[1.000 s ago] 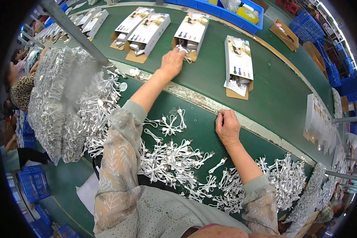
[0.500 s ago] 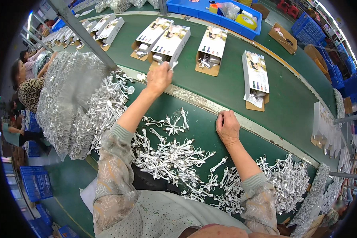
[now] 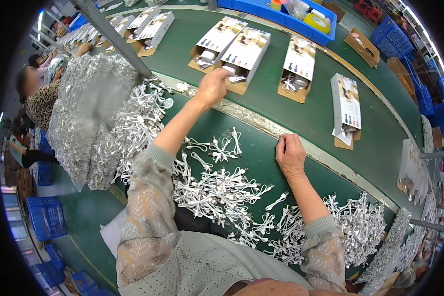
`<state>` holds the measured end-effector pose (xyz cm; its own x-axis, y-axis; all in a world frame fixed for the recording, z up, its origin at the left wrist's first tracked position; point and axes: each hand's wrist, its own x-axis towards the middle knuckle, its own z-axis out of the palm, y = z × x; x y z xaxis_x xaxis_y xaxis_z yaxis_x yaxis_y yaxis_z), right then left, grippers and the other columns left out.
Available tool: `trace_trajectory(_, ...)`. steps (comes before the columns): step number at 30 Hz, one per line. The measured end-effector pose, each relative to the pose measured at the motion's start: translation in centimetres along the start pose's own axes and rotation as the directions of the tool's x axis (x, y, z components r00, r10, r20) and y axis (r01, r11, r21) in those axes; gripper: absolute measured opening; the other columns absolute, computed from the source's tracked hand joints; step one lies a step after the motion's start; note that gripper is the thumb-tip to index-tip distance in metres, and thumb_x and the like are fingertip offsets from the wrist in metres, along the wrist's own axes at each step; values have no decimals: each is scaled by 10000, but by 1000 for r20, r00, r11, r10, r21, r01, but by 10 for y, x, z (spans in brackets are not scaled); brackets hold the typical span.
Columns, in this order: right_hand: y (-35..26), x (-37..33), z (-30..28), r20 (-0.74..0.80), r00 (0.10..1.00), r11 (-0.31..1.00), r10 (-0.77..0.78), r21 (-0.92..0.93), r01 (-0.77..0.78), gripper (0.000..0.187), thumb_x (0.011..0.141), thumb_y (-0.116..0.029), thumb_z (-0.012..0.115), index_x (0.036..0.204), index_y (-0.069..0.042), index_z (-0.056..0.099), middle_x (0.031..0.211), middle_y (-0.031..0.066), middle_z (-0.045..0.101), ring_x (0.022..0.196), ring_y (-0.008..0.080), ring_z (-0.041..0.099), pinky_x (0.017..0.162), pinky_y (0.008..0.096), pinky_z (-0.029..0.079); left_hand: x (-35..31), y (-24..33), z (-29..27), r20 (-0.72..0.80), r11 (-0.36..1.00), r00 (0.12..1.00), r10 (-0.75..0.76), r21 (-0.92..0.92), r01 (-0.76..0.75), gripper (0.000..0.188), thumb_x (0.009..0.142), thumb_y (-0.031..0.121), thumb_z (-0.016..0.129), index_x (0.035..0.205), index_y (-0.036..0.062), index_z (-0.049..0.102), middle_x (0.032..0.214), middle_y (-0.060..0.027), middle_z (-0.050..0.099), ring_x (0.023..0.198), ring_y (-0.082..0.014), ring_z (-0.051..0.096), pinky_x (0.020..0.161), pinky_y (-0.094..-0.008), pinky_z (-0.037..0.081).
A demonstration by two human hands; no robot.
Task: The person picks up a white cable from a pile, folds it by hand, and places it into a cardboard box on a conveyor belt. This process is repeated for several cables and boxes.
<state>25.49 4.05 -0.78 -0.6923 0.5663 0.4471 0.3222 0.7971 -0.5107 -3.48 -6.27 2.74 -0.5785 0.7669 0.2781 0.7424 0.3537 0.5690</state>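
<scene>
My left hand (image 3: 213,88) reaches over the metal rail to the open end of a white printed box (image 3: 247,47) on the conveyor. Its fingers are closed at the box's mouth, beside a white plastic part, and hide what they hold, if anything. My right hand (image 3: 291,154) rests on the near side of the rail (image 3: 325,157), fingers curled and nothing sticking out of them. Between my forearms, bundled white cables (image 3: 217,190) lie heaped on the green table. Another white box (image 3: 299,54) lies on the belt to the right, its brown flap open over white contents.
Bubble-wrap pouches (image 3: 91,118) are piled at the left beside a steel post (image 3: 111,37). More cables (image 3: 357,222) lie at my right. Beyond the belt stands a blue tray (image 3: 261,12) with tape and bags. Co-workers sit at far left, near a blue crate (image 3: 45,217).
The boxes on the belt have shifted to the right in view. My left hand has moved right with its box; the white cable seen at its fingertips no longer shows. The right hand stays on the rail.
</scene>
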Motion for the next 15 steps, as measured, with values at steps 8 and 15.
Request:
trace_trajectory(8,-3,1,1,11,1000,1000,-8,0,8,66,801,-56,598,830,-68,541,772,119,526,691,319,575,598,401,479,-51,-56,-56,134,878,983,-126,476,47,276,770,25,524,1002,96,655,1033,-136,596,1030,-331,556,895,-418,460)
trace_trajectory(15,-3,-1,0,3,1000,1000,-7,-3,7,69,794,-53,598,823,-69,538,777,116,525,696,313,577,597,397,484,-40,-44,-45,111,904,991,-79,427,24,142,778,150,604,862,40,632,889,-162,625,876,-354,613,773,-457,494)
